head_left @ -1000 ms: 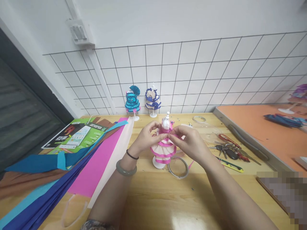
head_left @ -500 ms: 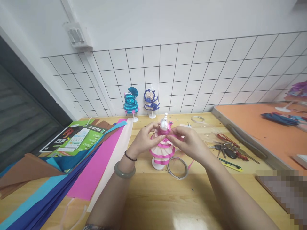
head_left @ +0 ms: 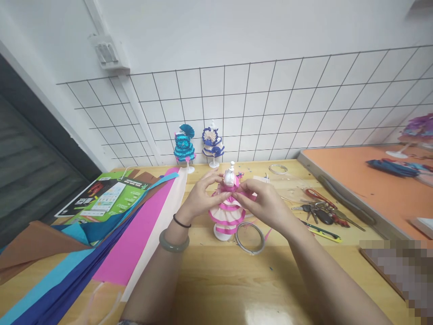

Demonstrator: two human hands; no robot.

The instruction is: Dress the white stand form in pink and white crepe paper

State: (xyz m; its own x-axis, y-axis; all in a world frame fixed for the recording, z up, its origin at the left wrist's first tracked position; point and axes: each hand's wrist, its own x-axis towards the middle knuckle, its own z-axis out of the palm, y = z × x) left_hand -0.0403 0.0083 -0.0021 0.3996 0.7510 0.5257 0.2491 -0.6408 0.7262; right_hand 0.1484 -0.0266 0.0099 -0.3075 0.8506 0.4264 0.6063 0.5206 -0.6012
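A small white dress form (head_left: 229, 177) stands upright on the table in front of me. It wears a pink and cream ruffled paper dress (head_left: 227, 213), and its white round base shows below. My left hand (head_left: 206, 194) curves round the left side, thumb pressed to the waist and fingers partly hidden behind. From the right, my right hand (head_left: 265, 201) pinches pink paper at the waist between thumb and forefinger. The two thumbs almost meet at the front. A roll of tape (head_left: 250, 238) lies just right of the base.
Crepe paper strips, among them a pink sheet (head_left: 135, 239), and a green printed package (head_left: 111, 198) cover the left. Two dressed forms, teal (head_left: 184, 144) and blue-cream (head_left: 213, 142), stand behind. Keys (head_left: 321, 213), a yellow cutter (head_left: 321, 231) and an orange board (head_left: 358, 185) lie right.
Both hands stay at the dress's waist with nearly the same grip. The dress form's top has tilted or shifted slightly left, and the view has moved a little.
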